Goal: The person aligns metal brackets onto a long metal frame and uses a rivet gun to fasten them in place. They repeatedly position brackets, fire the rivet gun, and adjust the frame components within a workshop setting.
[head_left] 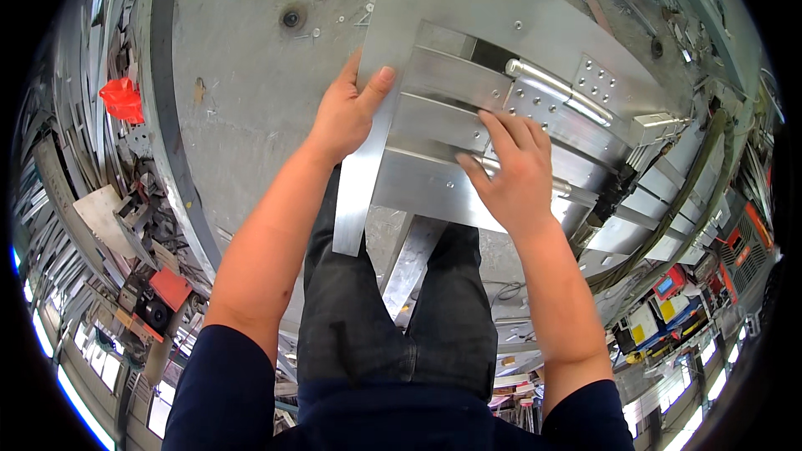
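A large brushed aluminium frame [468, 0] lies on a round grey workbench [242, 58], reaching from the bench's far side toward its near edge, with its near end overhanging above the person's dark trousers [368, 317]. Flat aluminium bars [451, 121] lie side by side across the frame's opening. The left hand [347, 113] clamps the frame's left rail, thumb on top and fingers wrapped round the outer edge. The right hand [514, 175] rests flat on the bars, fingers spread and pressing down, closed on nothing. Just beyond its fingertips sits a perforated plate [547, 108] beside a shiny round rod [551, 83]. A red bag [124, 100] lies among metal scrap beyond the bench's left edge.
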Motion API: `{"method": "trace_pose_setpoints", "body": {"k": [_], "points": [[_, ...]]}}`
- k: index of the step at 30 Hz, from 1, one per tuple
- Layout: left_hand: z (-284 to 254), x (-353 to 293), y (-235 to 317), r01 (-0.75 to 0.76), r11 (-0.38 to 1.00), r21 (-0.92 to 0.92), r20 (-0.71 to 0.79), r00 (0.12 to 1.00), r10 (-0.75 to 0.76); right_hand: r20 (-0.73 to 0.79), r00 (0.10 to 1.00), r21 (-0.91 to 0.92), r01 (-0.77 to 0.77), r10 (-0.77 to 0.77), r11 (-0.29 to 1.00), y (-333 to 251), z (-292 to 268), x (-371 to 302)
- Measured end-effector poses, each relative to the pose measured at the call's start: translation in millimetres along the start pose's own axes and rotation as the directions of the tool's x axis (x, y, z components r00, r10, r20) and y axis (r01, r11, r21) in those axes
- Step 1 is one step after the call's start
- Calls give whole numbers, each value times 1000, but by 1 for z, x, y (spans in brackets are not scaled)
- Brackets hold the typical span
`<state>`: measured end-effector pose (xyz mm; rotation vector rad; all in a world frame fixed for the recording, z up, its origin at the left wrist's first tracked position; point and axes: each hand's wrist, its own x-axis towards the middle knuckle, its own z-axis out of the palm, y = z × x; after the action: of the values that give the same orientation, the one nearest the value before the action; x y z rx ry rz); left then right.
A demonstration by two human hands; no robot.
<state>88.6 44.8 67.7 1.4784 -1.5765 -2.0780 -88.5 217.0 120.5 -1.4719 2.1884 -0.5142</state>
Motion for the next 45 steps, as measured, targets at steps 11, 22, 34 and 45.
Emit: {"method": "trace_pose_setpoints", "body": {"k": [11,22,34,45], "points": [[-4,3,-11,-30,996,90,-18,999,31,86,992,-222,114,-97,968,-10,18,16],[0,2,-5,2,999,-39,2,1000,-2,17,989,-203,149,-149,968,-3,29,16],[-10,9,-6,-23,999,31,81,996,21,-1,987,-186,155,-158,970,-3,30,16],[-3,7,-5,-41,999,-11,66,997,42,28,985,-191,173,-171,966,1,28,16]]}}
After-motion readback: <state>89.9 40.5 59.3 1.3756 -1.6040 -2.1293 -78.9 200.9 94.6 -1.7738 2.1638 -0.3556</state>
